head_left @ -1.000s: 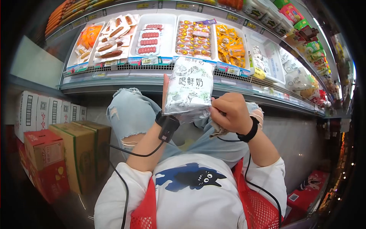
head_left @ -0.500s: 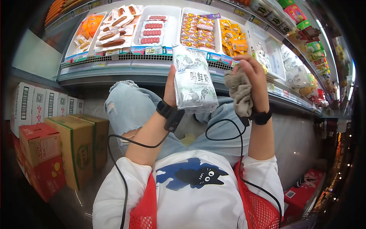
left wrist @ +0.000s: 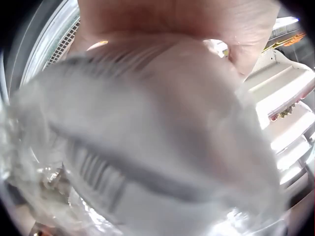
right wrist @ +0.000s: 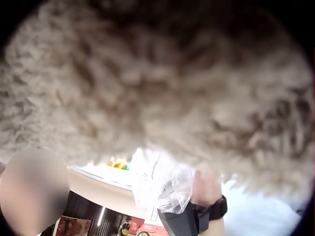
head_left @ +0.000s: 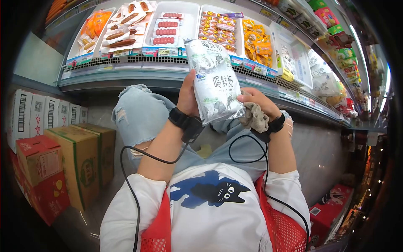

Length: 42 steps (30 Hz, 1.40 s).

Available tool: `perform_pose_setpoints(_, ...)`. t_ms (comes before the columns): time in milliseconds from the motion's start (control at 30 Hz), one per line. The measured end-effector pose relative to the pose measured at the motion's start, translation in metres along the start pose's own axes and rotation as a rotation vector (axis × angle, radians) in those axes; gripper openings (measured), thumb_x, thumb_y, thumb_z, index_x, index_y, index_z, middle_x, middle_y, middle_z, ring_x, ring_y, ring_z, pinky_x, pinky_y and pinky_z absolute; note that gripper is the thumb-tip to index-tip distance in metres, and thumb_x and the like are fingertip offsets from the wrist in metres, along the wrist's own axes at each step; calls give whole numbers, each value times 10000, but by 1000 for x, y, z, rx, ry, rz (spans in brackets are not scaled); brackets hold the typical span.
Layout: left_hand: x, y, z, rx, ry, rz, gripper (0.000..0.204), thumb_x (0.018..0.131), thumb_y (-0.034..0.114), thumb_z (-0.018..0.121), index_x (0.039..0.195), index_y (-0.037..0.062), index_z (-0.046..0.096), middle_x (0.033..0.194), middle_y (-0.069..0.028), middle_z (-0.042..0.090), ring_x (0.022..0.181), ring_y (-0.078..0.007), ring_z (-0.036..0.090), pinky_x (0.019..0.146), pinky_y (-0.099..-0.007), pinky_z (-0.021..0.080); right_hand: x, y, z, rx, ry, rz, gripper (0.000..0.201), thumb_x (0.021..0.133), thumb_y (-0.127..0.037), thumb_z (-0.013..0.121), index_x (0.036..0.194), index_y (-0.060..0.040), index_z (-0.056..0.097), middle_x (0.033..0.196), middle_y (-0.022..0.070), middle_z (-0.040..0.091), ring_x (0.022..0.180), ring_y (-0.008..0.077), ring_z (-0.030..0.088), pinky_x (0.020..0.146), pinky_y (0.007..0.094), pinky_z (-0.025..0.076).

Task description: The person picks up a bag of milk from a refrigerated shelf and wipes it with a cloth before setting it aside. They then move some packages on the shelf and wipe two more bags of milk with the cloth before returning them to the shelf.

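Note:
Upright over the lap, a white bag of milk [head_left: 218, 86] with cow drawings and dark lettering, in clear plastic, leans slightly left. My left hand [head_left: 187, 95] grips it along its left side and from behind. The left wrist view is filled by the blurred bag [left wrist: 147, 123] beneath the palm. At the bag's lower right, my right hand [head_left: 263, 102] has its fingertips right at the edge. It also holds a crumpled grey-brown cloth [head_left: 255, 117], which hangs below the fingers. That cloth [right wrist: 147, 88] covers most of the right wrist view.
Ahead, a chilled shelf holds white trays of sausages [head_left: 121, 43], wrapped snacks [head_left: 216, 31] and orange packets [head_left: 258, 44]. Cardboard boxes [head_left: 79, 164] stand on the left floor. A red box [head_left: 331, 210] lies at right. Black cables [head_left: 130, 185] run from both wrists.
My right hand came off the bag, lifted with the cloth showing, then came back down to the bag's right edge. The bag has risen slightly and tilted left in my left hand.

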<state>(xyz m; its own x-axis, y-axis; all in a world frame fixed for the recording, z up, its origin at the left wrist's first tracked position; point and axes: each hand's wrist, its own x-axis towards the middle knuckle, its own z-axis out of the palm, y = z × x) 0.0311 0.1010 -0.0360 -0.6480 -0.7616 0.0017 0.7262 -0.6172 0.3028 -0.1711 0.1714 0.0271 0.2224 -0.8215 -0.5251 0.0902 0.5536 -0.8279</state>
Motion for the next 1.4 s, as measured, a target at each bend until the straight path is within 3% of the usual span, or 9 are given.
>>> perform_pose_setpoints(167, -1, -5, 0, -127, -53, -51, 740, 892, 570, 419, 1396, 38, 314, 1397, -118, 399, 1287, -285, 367, 1081, -442, 253, -20, -7, -25, -173, 115, -75, 386, 814, -195, 676, 1098, 55, 601, 987, 54, 636, 850, 89, 567, 769, 223, 445)
perform_pose_setpoints(333, -7, -21, 6, -95, 19, -134, 879, 817, 679, 453, 1421, 66, 273, 1442, -109, 329, 1318, -298, 317, 1078, -489, 233, -28, 11, -45, -297, 110, -91, 410, 805, -242, 693, 1100, 32, 612, 993, 40, 635, 903, 91, 545, 818, 234, 423)
perform_pose_setpoints(433, -6, -28, -2, -78, 42, -152, 892, 809, 688, 454, 1425, 73, 259, 1441, -105, 327, 1316, -300, 318, 1071, -497, 237, -39, 8, -46, -437, 301, -221, 414, 803, -264, 690, 1090, 25, 614, 1000, 82, 645, 889, 111, 566, 799, 261, 443)
perform_pose_setpoints(533, -2, -33, -3, -45, 62, -138, 926, 793, 700, 470, 1427, 65, 245, 1442, -113, 321, 1317, -305, 316, 1069, -501, 241, -69, -20, -16, -615, 790, -521, 388, 793, -276, 685, 1064, -7, 619, 988, 126, 641, 865, 182, 606, 777, 292, 464)
perform_pose_setpoints(633, -4, -38, 0, -52, 26, -165, 930, 785, 700, 491, 1411, 51, 264, 1416, -127, 356, 1291, -304, 357, 1073, -461, 272, -67, -32, 25, -895, 562, -865, 345, 784, -279, 680, 1028, -43, 620, 939, 147, 612, 829, 282, 607, 741, 323, 479)
perform_pose_setpoints(700, -6, -43, -6, -73, 55, -203, 879, 802, 687, 482, 1383, 52, 307, 1382, -118, 395, 1265, -281, 393, 1055, -442, 308, -51, -24, 46, -1068, 335, -853, 295, 776, -269, 675, 997, -83, 619, 863, 85, 553, 772, 285, 583, 652, 340, 474)
perform_pose_setpoints(867, -13, -55, -6, -78, 80, -178, 750, 823, 658, 485, 1351, 137, 377, 1355, -45, 432, 1251, -236, 410, 1048, -435, 323, 12, -14, 49, -1276, 417, -996, 212, 772, -303, 662, 864, -118, 615, 806, 47, 562, 718, 254, 605, 613, 349, 483)
perform_pose_setpoints(1067, -9, -55, -3, 0, 26, -201, 875, 759, 711, 519, 1408, 165, 304, 1421, -32, 362, 1310, -266, 329, 1093, -462, 236, 49, -32, 36, -1100, 698, -1046, 434, 748, -361, 680, 1005, -55, 511, 854, 112, 545, 811, 302, 589, 682, 367, 478)
perform_pose_setpoints(1400, -1, -49, -14, 34, 160, -71, 726, 839, 659, 445, 1387, 193, 343, 1392, -27, 400, 1280, -246, 376, 1066, -468, 286, 13, -2, 35, -1196, 516, -943, 356, 670, -191, 634, 965, -75, 472, 985, 129, 475, 927, 310, 491, 776, 418, 392)
